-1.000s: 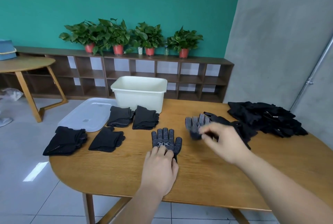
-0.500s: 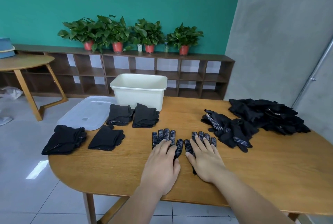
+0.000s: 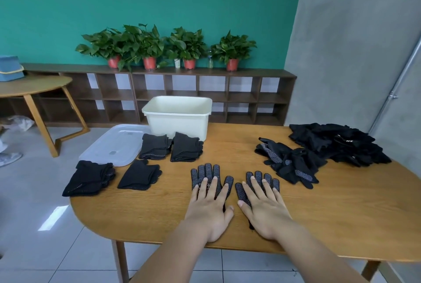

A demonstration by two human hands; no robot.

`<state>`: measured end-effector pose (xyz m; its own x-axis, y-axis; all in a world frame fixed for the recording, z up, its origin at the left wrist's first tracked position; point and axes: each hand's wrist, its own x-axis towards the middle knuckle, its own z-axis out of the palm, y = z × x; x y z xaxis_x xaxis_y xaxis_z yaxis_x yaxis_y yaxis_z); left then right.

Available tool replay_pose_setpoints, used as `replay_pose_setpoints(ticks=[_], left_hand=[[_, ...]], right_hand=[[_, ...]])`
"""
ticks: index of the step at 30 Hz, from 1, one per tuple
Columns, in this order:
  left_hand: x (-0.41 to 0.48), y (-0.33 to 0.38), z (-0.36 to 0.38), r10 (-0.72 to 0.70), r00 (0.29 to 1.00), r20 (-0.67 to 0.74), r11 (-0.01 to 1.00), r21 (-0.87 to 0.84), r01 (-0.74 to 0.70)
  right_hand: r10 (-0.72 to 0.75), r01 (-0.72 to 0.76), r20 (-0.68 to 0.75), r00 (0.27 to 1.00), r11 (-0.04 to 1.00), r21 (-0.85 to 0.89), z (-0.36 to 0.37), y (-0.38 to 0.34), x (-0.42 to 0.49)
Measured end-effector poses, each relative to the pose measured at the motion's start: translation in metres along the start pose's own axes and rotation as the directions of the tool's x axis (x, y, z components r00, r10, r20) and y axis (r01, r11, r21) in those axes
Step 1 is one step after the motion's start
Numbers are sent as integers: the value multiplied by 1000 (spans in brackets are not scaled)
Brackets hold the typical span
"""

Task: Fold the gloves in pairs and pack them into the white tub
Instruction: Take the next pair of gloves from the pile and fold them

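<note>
Wooden table (image 3: 341,210) fills the lower centre and right of the frame. Left hand (image 3: 210,207) lies flat, fingers straight and spread, pressing a dotted black glove (image 3: 205,172) palm-up at lower centre. Right hand (image 3: 264,207) likewise flat and spread on a second dotted glove (image 3: 258,177) just beside the first; the two gloves are side by side, fingers pointing away from the person. White tub (image 3: 178,121) stands at the table's far edge, centre frame, with its clear lid (image 3: 114,146) lying to its left. Four folded glove stacks: two just in front of the tub (image 3: 169,149), two nearer the left edge (image 3: 114,177). Loose gloves (image 3: 288,162) right of centre; a larger black heap (image 3: 337,144) behind them at far right.
</note>
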<state>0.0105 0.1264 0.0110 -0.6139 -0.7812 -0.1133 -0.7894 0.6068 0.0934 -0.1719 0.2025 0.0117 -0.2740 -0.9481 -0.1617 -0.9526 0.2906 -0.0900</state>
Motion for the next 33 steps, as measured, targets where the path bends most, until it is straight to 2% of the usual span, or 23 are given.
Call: replay_pose_setpoints(ticks=[2,4,7,9,10,13,15,18,21,26,29,31,33], left_hand=[[-9,4,2,-20,1000,12,1000,5,19],[-20,7,4,-34,999,1,999,0,34],[-32,7,9,-20,996,-85,1000,-18,19],[-35,6,12,1,991,-136,1000,-18,-3],[-35,5,12,8,991,-134,1000,-19,-11],[-35,7,9,11,995,-95,1000,-10,-12],[-34,7,8,14,997,-77,1000,6,-13],[-36,6,10,18,992,-123,1000,0,-19],[-38,5,14,49,974,-220,999,-10,-53],[-37,7,13,57,984,-171,998,-24,-62],[-38,6,14,70,973,-220,995,-52,-84],[-41,4,18,54,939,-339,992,-93,-90],[-43,3,20,1,893,-449,986,-148,-76]], right_hand=[[1,-1,-14,1000,1000,5,4,0,-8],[-9,12,-85,996,999,33,7,-1,-17],[-29,60,-379,925,996,72,12,-4,-34],[-40,91,-495,868,993,80,15,-7,-46],[-51,98,-470,881,992,76,16,-8,-50],[-101,116,-262,960,992,44,17,-9,-53],[-121,127,-193,974,992,19,13,-9,-50],[-126,129,-183,975,992,8,13,-9,-48],[-132,138,-279,951,990,1,17,-7,-52],[-153,160,-205,967,987,15,15,-7,-48],[-182,201,-287,940,979,40,20,-5,-47],[-150,231,-473,868,966,119,26,-3,-50],[-42,208,-599,800,955,211,32,1,-50]])
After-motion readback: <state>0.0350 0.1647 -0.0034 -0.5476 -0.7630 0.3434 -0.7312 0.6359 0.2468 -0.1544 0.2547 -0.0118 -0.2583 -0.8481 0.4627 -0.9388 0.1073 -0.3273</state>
